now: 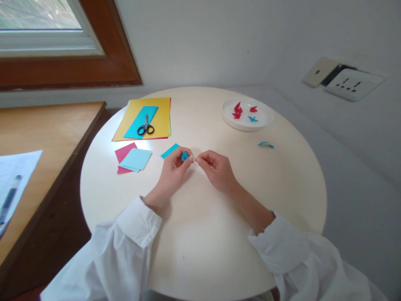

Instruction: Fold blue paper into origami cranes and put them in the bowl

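Above the middle of the round table, my left hand (175,166) is closed on a small folded blue paper (185,156), mostly covered by the fingers. My right hand (217,169) is in a pinch just to the right, its fingertips very near the left thumb. What the right fingertips hold, if anything, is too small to make out. Behind the left hand lies a flat blue paper piece (170,151). Pink paper (125,150) and light blue square papers (136,159) lie to the left.
Scissors (145,127) rest on a blue paper strip (150,112) over yellow sheets (164,117). A white round dish (230,122) holds several red folded papers (238,108) and a blue one (252,119). A curled blue strip (266,144) lies right. A wooden desk (56,129) adjoins left.
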Available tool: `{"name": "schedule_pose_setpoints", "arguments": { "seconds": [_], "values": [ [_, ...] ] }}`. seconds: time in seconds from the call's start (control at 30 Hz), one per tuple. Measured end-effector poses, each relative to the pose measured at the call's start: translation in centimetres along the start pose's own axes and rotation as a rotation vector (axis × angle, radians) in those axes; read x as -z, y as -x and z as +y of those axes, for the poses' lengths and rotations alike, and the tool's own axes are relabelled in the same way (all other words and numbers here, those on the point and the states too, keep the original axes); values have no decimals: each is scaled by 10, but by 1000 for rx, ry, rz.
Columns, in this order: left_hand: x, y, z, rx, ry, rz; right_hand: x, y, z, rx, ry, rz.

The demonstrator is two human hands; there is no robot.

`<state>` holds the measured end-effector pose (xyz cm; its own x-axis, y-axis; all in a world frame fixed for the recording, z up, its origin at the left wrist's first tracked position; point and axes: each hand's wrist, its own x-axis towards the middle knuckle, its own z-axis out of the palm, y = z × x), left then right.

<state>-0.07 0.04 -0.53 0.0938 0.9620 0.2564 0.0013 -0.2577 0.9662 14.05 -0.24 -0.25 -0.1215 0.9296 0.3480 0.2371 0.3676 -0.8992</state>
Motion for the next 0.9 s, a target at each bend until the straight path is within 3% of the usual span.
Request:
{"name": "schedule_pose_setpoints", "arguments": {
  "seconds": [0.37,0.9],
  "values": [
    [-6,0,5,244,408,-40,-1,3,2,143,103,91],
    [-6,1,8,356,523,-30,-2,5,-1,108,151,90]
  ]
}}
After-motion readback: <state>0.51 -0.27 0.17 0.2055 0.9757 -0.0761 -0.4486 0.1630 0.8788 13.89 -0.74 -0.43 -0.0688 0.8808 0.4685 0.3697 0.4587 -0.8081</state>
